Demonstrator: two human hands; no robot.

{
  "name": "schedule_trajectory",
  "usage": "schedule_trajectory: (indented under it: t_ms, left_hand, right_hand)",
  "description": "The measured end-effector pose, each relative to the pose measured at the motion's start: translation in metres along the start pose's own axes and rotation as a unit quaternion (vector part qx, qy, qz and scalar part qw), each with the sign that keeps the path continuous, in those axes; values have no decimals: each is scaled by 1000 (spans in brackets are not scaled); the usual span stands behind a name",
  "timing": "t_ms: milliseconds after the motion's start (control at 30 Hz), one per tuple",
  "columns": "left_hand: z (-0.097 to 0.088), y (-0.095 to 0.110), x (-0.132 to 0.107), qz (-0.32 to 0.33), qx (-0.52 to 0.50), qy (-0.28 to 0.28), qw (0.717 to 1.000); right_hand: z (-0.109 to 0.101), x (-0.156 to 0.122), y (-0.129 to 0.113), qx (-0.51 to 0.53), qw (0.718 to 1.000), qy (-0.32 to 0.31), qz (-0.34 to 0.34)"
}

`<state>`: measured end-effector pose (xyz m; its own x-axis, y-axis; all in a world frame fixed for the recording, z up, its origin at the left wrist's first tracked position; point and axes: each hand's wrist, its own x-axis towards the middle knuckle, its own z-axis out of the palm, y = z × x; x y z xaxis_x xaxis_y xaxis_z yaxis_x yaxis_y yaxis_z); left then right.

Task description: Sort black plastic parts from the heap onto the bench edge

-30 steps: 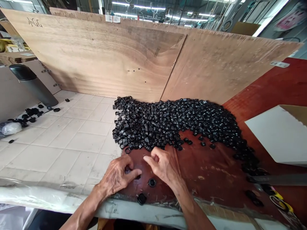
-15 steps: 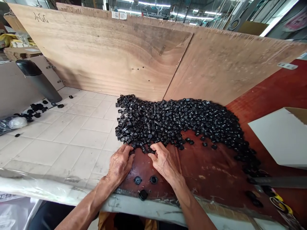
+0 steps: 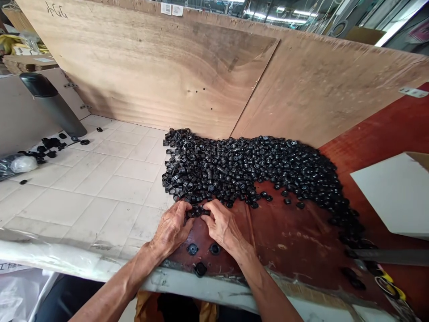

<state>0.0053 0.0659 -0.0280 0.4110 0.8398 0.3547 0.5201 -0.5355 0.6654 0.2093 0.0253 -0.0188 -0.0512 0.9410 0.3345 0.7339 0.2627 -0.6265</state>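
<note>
A broad heap of small black plastic caps [image 3: 248,163] lies across the table. At its front edge my left hand [image 3: 172,224] and my right hand [image 3: 224,224] face each other with curled fingers. Between them they grip a short row of black caps [image 3: 197,211], partly hidden by the fingertips. Closer to my body, two round caps, one on the left [image 3: 192,249] and one on the right [image 3: 214,248], sit on the reddish-brown surface [image 3: 284,241]. A third, darker cap [image 3: 200,269] rests near the table's edge.
A wooden board [image 3: 150,67] stands behind the heap. To the left are a dark grey flask [image 3: 56,107], scattered black pieces [image 3: 50,145] and a plastic bag [image 3: 20,165]. On the right I see a white box [image 3: 389,192] and yellow-handled scissors [image 3: 390,286].
My hands have come closer together and drawn a few caps into a row between the fingertips. The view has shifted slightly.
</note>
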Motion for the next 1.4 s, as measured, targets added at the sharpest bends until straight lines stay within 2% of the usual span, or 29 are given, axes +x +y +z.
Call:
schedule_trajectory:
  t_ms: [133, 200, 367, 633, 800, 967, 1167, 1300, 1400]
  left_hand:
    - [0, 0, -1, -78, -83, -7, 993]
    - [-1, 1, -1, -89, -125, -19, 988]
    - [-5, 5, 0, -93, -194, -52, 975]
    - [-7, 10, 1, -113, -318, -63, 939]
    - [-6, 7, 2, -95, -299, -34, 949]
    - [-7, 7, 2, -112, -322, -32, 939]
    - [-11, 10, 2, -122, -250, -39, 960]
    - [-12, 12, 2, -115, -286, -56, 950]
    - [-11, 13, 1, -120, -318, -44, 939]
  right_hand:
    - [-6, 2, -7, 96, 993, 53, 45]
    - [-9, 4, -13, 155, 985, 59, 44]
    - [-9, 5, -22, 189, 982, -1, -4]
    - [-15, 4, -25, 218, 975, -38, 27]
    - [-11, 5, -23, 226, 971, -16, 82]
    - [-7, 6, -20, 236, 963, -6, 134]
    - [-7, 6, -19, 302, 946, 29, 115]
    - [-9, 5, -23, 272, 959, 17, 84]
    - [-9, 5, -25, 249, 965, 22, 74]
